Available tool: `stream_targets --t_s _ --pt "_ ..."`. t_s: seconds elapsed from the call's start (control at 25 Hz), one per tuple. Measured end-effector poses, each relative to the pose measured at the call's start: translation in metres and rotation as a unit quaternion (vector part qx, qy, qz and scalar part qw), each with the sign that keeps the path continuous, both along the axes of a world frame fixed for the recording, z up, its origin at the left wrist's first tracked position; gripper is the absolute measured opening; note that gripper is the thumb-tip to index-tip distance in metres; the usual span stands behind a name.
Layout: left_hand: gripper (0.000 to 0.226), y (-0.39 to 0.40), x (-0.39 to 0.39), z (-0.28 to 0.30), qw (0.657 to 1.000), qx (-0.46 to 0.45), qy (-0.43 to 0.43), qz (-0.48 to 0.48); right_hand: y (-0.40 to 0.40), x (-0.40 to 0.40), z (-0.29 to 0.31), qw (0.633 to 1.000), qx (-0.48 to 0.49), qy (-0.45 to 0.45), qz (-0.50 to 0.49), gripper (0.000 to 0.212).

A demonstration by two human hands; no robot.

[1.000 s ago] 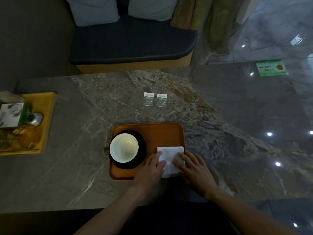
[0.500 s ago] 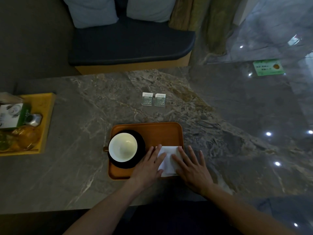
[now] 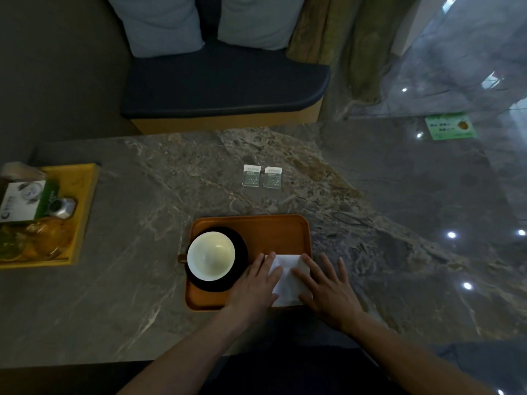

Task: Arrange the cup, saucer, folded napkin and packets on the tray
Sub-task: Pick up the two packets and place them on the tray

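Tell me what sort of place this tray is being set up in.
Probably a hotel room or lounge. A marble table faces a cushioned bench with pillows, and a yellow tray holds welcome snacks, beside the cup and packets.

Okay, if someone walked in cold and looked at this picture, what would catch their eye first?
Probably the white cup on its black saucer, bright against the left half of the orange tray at the table's near edge. Next, both hands, left hand and right hand, lying flat on the white folded napkin in the tray's right near corner. Beyond the tray, two small packets lie side by side on the marble table.
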State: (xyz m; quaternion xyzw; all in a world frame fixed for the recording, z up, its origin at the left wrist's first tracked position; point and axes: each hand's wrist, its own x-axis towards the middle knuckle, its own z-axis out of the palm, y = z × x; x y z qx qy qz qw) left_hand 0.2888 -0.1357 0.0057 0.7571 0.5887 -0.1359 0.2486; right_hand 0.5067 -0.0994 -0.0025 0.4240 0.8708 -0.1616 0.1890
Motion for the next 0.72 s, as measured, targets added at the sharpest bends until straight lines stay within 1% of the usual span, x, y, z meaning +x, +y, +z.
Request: stream_targets --t_s 0.12,0.24,0.28,0.32,0.4,0.48,0.52,0.64,0.72 --pt "0.056 0.007 0.002 0.015 0.999 0.038 -0.022 -0.013 0.015 -0.007 0.013 0.999 -0.01 0.037 -0.009 0.057" --pt "0.042 0.024 -0.002 0.037 0.991 0.098 -0.084 0.019 0.044 -0.017 0.028 0.997 0.017 0.076 -0.016 0.051" --pt "0.037 0.036 -0.006 0.047 0.988 0.106 -0.104 0.035 0.056 -0.021 0.033 0.996 0.024 0.084 -0.018 0.047" --pt "0.035 0.052 -0.012 0.056 0.988 0.098 -0.112 0.046 0.07 -0.025 0.038 0.996 0.025 0.083 -0.022 0.042" --pt "0.037 0.089 -0.032 0.069 0.993 0.045 -0.098 0.053 0.097 -0.034 0.049 0.997 0.027 0.067 -0.023 0.035" --pt "0.039 0.126 -0.058 0.077 0.993 -0.018 -0.092 0.072 0.125 -0.045 0.058 0.998 0.019 0.052 -0.028 0.033" --pt "0.039 0.143 -0.071 0.078 0.991 -0.035 -0.095 0.085 0.139 -0.05 0.062 0.998 0.012 0.048 -0.032 0.032" --pt "0.036 0.186 -0.102 0.078 0.992 -0.038 -0.068 0.099 0.182 -0.068 0.07 0.998 -0.014 0.036 -0.05 0.033" --pt "0.035 0.212 -0.115 0.076 0.994 -0.031 -0.04 0.1 0.207 -0.081 0.072 0.999 -0.02 0.009 -0.05 0.033"
